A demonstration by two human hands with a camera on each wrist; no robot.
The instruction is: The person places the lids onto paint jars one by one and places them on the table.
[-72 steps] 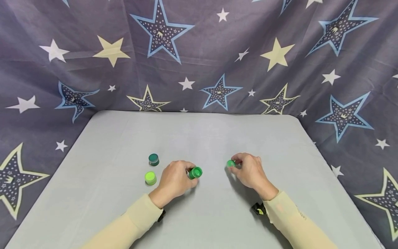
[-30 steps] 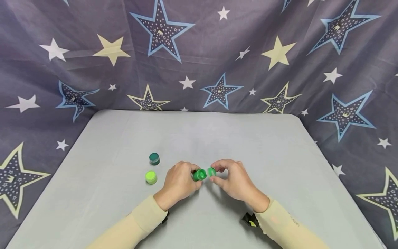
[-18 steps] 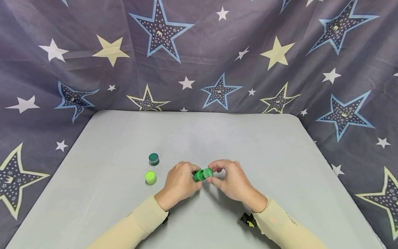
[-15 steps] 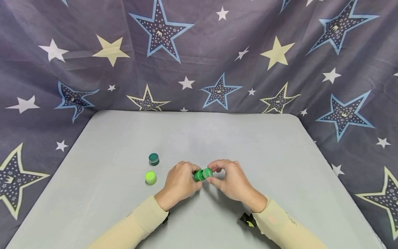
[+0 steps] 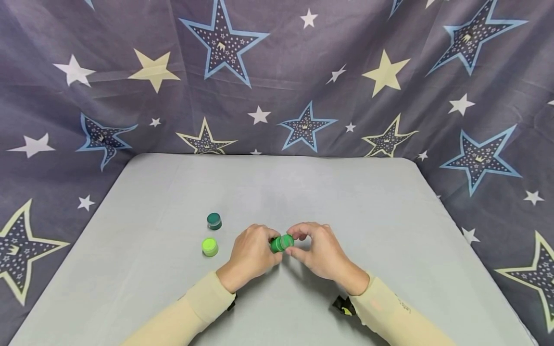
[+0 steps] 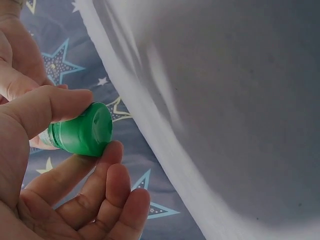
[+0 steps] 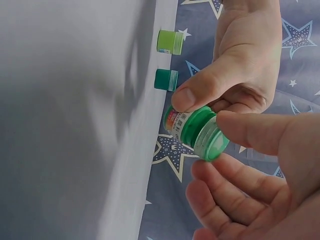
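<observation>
A small green paint jar [image 6: 82,134] is gripped by my left hand [image 5: 251,252], tilted toward the right, with a printed label [image 7: 176,121] showing in the right wrist view. Thumb and fingers of my right hand [image 5: 319,251] pinch its clear-sided green lid [image 7: 212,141], which sits against the jar's mouth. Whether the lid is fully seated, I cannot tell. Both hands are held above the table, near its middle. To the left of my left hand stand a lime-green jar [image 5: 209,247] and, behind it, a dark green jar [image 5: 214,221], both lidded and upright.
A pale cloth covers the table [image 5: 277,192]. Behind and at both sides hangs a dark curtain [image 5: 277,77] with stars. A black strap piece [image 5: 344,306] hangs under the right sleeve.
My right hand has moved left with the lid, from well apart to against the jar's mouth. My left hand has shifted slightly right with the jar. The other two jars have stayed put.
</observation>
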